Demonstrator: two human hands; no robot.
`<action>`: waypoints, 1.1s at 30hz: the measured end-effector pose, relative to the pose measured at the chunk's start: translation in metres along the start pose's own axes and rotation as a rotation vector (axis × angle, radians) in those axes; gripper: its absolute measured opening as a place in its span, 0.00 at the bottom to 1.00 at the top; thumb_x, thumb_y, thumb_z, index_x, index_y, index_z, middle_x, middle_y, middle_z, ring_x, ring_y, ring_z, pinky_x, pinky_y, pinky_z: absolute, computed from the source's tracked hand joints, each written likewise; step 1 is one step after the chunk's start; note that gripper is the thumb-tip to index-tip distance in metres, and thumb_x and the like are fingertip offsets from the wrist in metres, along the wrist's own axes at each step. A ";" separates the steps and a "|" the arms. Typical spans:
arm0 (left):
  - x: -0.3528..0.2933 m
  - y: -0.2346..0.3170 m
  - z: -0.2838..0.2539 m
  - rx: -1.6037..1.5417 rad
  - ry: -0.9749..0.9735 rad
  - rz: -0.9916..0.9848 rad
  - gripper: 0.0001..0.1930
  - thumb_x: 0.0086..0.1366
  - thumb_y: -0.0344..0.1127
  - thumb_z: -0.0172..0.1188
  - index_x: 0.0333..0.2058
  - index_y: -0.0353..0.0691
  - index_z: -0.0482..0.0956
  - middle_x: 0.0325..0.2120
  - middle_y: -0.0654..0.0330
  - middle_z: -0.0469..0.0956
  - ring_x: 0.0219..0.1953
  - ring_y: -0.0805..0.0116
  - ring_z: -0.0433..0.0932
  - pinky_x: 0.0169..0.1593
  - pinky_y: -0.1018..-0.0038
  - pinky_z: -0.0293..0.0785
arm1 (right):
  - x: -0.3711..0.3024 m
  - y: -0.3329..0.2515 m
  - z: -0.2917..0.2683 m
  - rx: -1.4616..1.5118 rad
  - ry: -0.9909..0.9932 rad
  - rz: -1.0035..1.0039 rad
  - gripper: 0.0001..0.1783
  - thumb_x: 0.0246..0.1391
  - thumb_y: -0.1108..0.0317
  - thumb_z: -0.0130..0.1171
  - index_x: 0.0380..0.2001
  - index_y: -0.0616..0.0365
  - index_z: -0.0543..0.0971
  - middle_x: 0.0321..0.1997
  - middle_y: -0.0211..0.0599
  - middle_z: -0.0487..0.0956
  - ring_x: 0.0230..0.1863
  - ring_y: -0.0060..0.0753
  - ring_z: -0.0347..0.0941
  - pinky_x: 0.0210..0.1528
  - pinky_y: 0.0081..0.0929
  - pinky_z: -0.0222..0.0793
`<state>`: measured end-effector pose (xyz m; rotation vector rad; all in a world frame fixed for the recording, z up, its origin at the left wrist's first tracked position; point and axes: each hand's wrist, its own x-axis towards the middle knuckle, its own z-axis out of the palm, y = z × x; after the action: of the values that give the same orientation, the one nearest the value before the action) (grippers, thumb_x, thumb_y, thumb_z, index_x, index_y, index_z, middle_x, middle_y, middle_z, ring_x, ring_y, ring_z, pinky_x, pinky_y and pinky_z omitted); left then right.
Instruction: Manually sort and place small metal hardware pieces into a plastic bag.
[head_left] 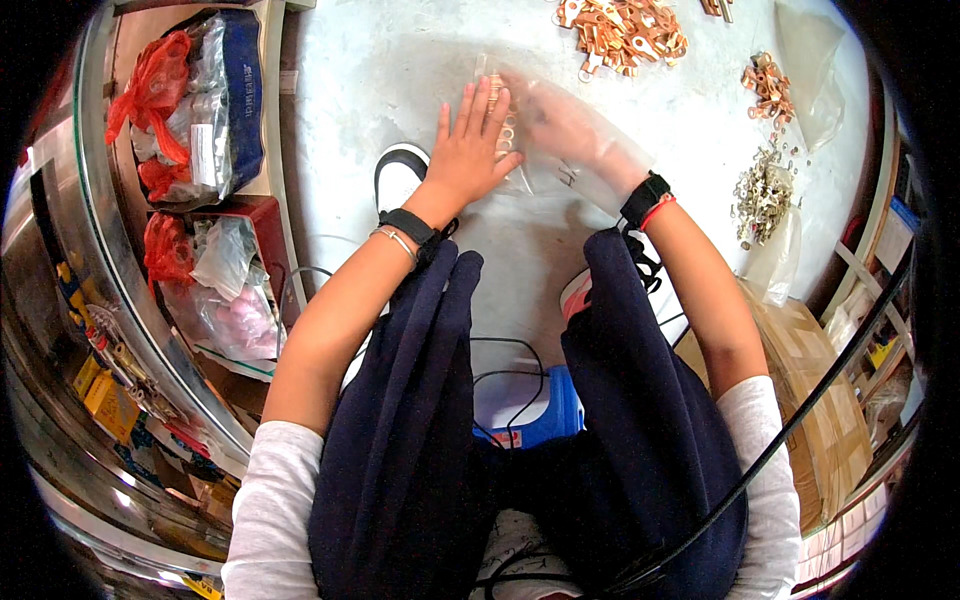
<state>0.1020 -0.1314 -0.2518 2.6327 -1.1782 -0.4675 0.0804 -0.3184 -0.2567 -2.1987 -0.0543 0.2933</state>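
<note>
- Left hand (pixel 468 150): palm down, fingers extended, thumb spread.
- Right hand (pixel 568 132): near the left, blurred; finger pose unclear.
- Left arm (pixel 335 305), right arm (pixel 712 290): reaching forward, converging.

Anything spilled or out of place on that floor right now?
Possibly: on the right, small silvery metal pieces lie loose, a few strays scattered beyond their heap, which looks slightly spilled. The clear bag at the left hand shows no obvious damage.

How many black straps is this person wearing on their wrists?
2: one black strap around the left wrist, a second black strap around the right wrist.
</note>
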 end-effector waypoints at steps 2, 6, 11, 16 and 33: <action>0.000 0.000 0.000 -0.005 0.002 0.003 0.47 0.58 0.59 0.56 0.68 0.44 0.43 0.69 0.50 0.40 0.71 0.52 0.39 0.65 0.43 0.46 | -0.001 0.000 -0.004 0.039 -0.028 0.012 0.31 0.53 0.70 0.51 0.62 0.57 0.62 0.54 0.56 0.73 0.54 0.54 0.70 0.55 0.42 0.66; 0.000 -0.001 0.001 0.005 -0.010 0.002 0.47 0.59 0.59 0.55 0.68 0.44 0.42 0.69 0.49 0.39 0.71 0.51 0.39 0.65 0.43 0.45 | -0.010 0.003 -0.001 0.161 0.089 -0.007 0.30 0.55 0.70 0.49 0.63 0.54 0.62 0.54 0.55 0.73 0.53 0.53 0.71 0.55 0.39 0.66; 0.000 -0.002 0.002 -0.010 -0.019 0.013 0.48 0.59 0.59 0.55 0.68 0.43 0.42 0.69 0.47 0.37 0.70 0.46 0.38 0.64 0.40 0.45 | -0.020 0.007 0.012 0.034 0.188 0.023 0.29 0.55 0.70 0.49 0.62 0.54 0.63 0.50 0.56 0.74 0.50 0.55 0.72 0.52 0.41 0.68; 0.000 -0.001 0.002 0.009 0.007 0.029 0.47 0.60 0.59 0.54 0.68 0.41 0.42 0.69 0.49 0.38 0.70 0.48 0.39 0.64 0.41 0.45 | -0.024 0.000 0.009 0.068 0.169 0.099 0.25 0.53 0.72 0.50 0.56 0.57 0.69 0.47 0.57 0.75 0.46 0.58 0.72 0.48 0.44 0.69; 0.002 0.002 -0.004 0.020 -0.014 0.067 0.46 0.61 0.57 0.53 0.67 0.35 0.41 0.69 0.50 0.41 0.71 0.52 0.41 0.67 0.48 0.44 | -0.084 0.041 -0.053 0.300 0.045 0.303 0.15 0.53 0.69 0.53 0.44 0.59 0.79 0.40 0.39 0.81 0.40 0.29 0.77 0.44 0.28 0.71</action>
<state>0.1040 -0.1339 -0.2476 2.6014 -1.2780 -0.4651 0.0083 -0.3964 -0.2430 -1.9092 0.3299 0.3930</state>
